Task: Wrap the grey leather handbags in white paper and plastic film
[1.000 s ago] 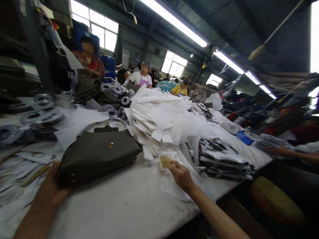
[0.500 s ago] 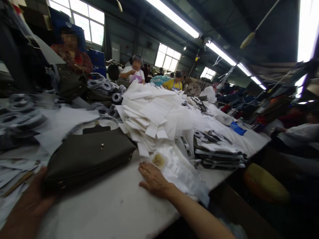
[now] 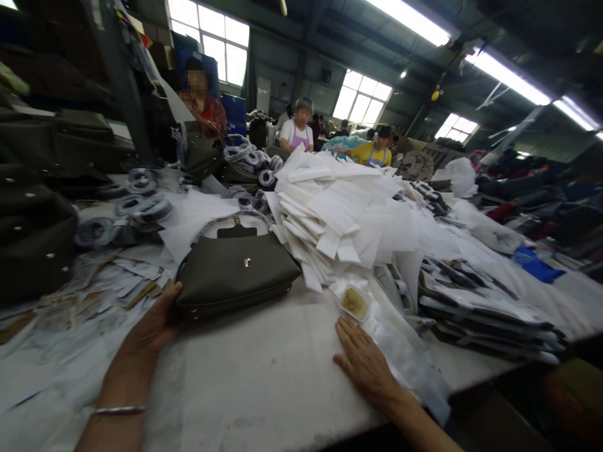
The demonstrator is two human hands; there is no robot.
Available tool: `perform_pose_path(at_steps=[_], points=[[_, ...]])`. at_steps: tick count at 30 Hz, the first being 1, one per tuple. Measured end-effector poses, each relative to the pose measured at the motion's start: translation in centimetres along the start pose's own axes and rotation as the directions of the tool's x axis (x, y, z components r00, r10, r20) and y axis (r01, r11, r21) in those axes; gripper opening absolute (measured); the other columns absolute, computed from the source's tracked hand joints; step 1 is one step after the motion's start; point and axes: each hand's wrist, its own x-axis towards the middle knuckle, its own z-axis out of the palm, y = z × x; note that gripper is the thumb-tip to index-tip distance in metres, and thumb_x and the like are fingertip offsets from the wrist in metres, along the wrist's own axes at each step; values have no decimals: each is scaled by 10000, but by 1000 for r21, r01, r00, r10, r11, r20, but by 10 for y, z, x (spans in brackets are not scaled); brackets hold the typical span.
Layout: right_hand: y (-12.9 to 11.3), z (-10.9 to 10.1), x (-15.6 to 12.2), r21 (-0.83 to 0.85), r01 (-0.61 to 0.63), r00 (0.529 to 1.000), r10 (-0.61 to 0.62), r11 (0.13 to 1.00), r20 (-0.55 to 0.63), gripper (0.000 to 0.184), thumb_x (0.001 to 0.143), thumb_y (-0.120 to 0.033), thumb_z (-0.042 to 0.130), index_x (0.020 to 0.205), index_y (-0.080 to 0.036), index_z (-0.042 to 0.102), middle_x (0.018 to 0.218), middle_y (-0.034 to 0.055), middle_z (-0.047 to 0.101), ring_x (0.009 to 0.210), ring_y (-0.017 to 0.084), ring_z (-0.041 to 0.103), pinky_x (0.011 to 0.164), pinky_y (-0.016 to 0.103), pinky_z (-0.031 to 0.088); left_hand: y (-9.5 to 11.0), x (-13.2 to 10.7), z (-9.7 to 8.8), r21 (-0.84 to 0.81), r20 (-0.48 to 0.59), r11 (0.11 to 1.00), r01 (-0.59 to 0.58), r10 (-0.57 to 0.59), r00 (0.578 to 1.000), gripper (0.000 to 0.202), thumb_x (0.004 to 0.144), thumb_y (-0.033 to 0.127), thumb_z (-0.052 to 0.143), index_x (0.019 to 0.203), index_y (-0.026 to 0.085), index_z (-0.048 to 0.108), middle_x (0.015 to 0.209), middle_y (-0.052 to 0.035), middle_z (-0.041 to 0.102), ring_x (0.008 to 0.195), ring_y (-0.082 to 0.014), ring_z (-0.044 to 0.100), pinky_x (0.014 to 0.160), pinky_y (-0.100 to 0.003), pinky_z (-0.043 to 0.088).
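Observation:
A dark olive handbag [image 3: 238, 274] with a small metal clasp lies on the white table [image 3: 264, 389]. My left hand [image 3: 153, 326] grips its lower left corner, a bangle on the wrist. My right hand [image 3: 365, 363] rests flat on the table, fingers stretched out, beside a clear plastic sleeve [image 3: 400, 351]. A small white dish of yellowish paste [image 3: 354, 302] sits just beyond its fingertips.
A tall heap of white folded sheets [image 3: 339, 213] stands behind the bag. Stacks of dark wrapped pieces [image 3: 475, 301] lie right. Coiled straps [image 3: 136, 207] and paper scraps [image 3: 94, 295] lie left, near dark bags [image 3: 32, 232]. Other people sit across the table.
My right hand left the paste dish and came down flat on the table. The view swung left and the bag now sits nearer the middle, my left hand still on its corner.

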Motion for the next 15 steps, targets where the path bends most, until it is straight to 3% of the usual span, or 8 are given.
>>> perform_pose_path(at_steps=[3,6,9,11,12,14,15], points=[[7,10,-13,44,-29,991,35,999,-131,472,897,-412,616,1346,-271,584,1339,103,616,1195,337,602,973,508,518,-2,1,-8,146,147,989,1,-23,989,428,782,65,644,1198,161,626,1013,-43,738,911,-213,715,785,-291,596],[4,12,-10,219,-53,958,112,974,-266,338,895,-425,594,1201,-316,685,1205,85,695,1058,336,670,902,520,544,-4,4,-13,225,160,972,-65,29,987,501,709,110,698,1201,181,635,1048,-57,735,904,-216,711,743,-258,577],[-19,0,21,528,-151,909,327,836,-259,296,850,-501,626,1046,-311,741,1095,88,730,1015,343,677,926,546,528,-7,1,-9,268,165,956,-119,76,983,520,649,131,697,1166,157,643,1022,-71,736,876,-221,703,698,-254,556],[-40,-13,57,745,-289,854,514,601,-84,395,789,-571,677,1051,-280,728,1095,94,723,1004,338,675,912,533,541,-10,-5,-3,281,178,946,-162,114,977,565,593,127,692,1155,130,634,979,-76,737,842,-225,695,665,-252,543],[-50,-19,77,831,-353,819,572,429,53,483,770,-586,697,1123,-257,694,1157,101,699,1024,326,668,901,507,552,-12,-9,0,282,185,941,-187,138,973,594,567,125,686,1158,118,624,960,-75,735,824,-224,690,653,-249,536],[-65,-28,115,934,-352,761,598,55,252,711,710,-605,747,1289,-231,573,1251,112,638,1073,306,645,846,445,579,-16,-21,4,285,202,927,-244,191,961,658,536,127,667,1190,112,592,952,-65,729,809,-218,677,641,-244,525],[-70,-30,132,936,-343,748,580,-79,323,767,684,-618,760,1314,-240,540,1266,103,622,1062,294,646,815,425,585,-19,-28,6,285,211,919,-273,218,953,689,529,127,657,1213,117,575,967,-60,725,820,-216,671,648,-243,522]])
